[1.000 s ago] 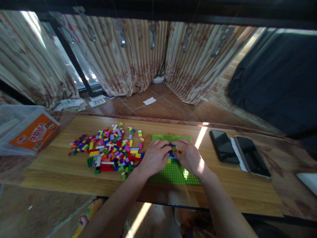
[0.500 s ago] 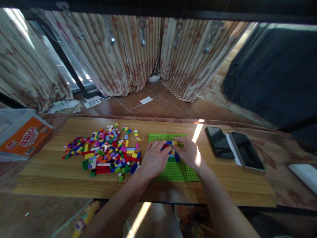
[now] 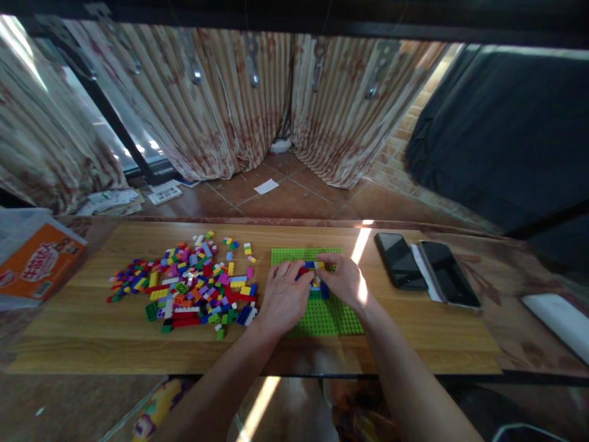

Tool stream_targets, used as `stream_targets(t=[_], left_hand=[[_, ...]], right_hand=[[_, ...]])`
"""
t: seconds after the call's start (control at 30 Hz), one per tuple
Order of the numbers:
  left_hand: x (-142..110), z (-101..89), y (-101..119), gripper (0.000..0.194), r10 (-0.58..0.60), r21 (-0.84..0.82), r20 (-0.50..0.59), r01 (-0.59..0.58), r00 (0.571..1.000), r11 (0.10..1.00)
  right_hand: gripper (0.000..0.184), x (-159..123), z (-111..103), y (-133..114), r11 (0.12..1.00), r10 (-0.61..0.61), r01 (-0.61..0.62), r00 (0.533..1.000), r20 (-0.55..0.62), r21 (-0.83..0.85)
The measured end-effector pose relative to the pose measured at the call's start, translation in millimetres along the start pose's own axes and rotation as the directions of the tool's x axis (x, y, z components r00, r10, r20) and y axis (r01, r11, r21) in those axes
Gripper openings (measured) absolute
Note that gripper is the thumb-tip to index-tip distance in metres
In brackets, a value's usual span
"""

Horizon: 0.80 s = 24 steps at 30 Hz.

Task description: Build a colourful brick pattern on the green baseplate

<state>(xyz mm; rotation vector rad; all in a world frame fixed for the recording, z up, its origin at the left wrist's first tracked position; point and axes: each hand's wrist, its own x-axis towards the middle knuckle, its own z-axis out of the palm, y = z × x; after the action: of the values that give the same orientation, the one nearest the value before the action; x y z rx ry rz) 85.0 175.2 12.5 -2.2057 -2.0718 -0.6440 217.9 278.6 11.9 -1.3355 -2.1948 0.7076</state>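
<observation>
A green studded baseplate [image 3: 317,323] lies on the wooden board, with a small structure of toy bricks [image 3: 315,293] in blue, red, yellow and white built on it. My left hand [image 3: 284,298] is closed against the structure's left side, its fingers curled over and hiding part of it. From the right, my right hand [image 3: 344,280] pinches at the structure's upper right, near a yellow brick [image 3: 319,265]. The fingertips of both hands partly cover the bricks they touch.
A heap of loose toy bricks [image 3: 202,288] spreads left of the baseplate. Two dark phones [image 3: 401,261] [image 3: 448,273] lie at the right beside a white strip. A plastic box with an orange label [image 3: 39,264] stands far left. A white object [image 3: 554,319] sits at the right edge.
The whole view has shifted slightly, so the table things appear a little further left. Both hands stay at the brick structure, with only slight finger movement.
</observation>
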Motion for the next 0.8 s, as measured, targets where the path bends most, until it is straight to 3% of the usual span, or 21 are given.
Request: stream_targets(t=[0.43,0.8], left_hand=[[4,2.4,-1,0.025,-0.013,0.000,-0.043,0.013,0.999,1.000],[4,1.8,5,0.028,0.005,0.158,-0.041,0.001,0.999,0.987]], right_hand=[[0.031,7,-5,-8,0.995,0.078,-0.082,0.994,0.074,0.053],[0.041,8,0,-14,0.989,0.113,-0.118,0.991,0.064,0.088]])
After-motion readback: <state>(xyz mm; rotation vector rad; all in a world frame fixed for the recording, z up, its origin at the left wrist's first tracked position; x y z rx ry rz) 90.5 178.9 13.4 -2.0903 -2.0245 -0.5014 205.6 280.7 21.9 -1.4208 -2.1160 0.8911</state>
